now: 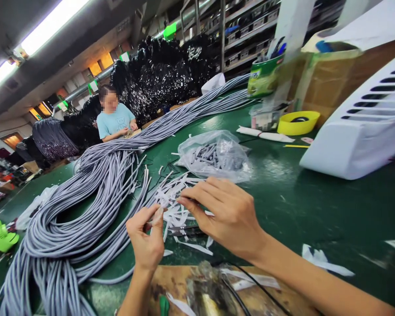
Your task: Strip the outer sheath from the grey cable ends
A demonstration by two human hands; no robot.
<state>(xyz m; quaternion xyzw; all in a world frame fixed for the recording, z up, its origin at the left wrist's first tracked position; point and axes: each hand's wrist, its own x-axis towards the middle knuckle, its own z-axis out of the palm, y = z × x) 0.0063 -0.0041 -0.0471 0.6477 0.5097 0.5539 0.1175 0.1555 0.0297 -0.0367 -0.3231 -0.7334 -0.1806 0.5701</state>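
Observation:
My left hand (pixel 146 239) is closed, thumb and forefinger pinched together in front of a heap of white strips (pixel 179 197). What sits in that pinch is too small to make out. To its right, my right hand (pixel 227 215) reaches in over the strips with its fingertips brought together against the thumb. Anything between those fingertips is hidden or too small to name. Grey cables (pixel 95 206) run in a thick looped bundle left of my hands, some with loose ends close to the strips. A dark tool (pixel 186 231) lies partly under the strips between my hands.
Beyond my hands lies a clear plastic bag (pixel 217 156) of small grey parts. A white slatted housing (pixel 352 131), a yellow ring (pixel 298 122) and a green tin (pixel 265 77) stand right. A stained wooden board (pixel 171 281) is nearest me. Another person (pixel 115 116) sits across the table.

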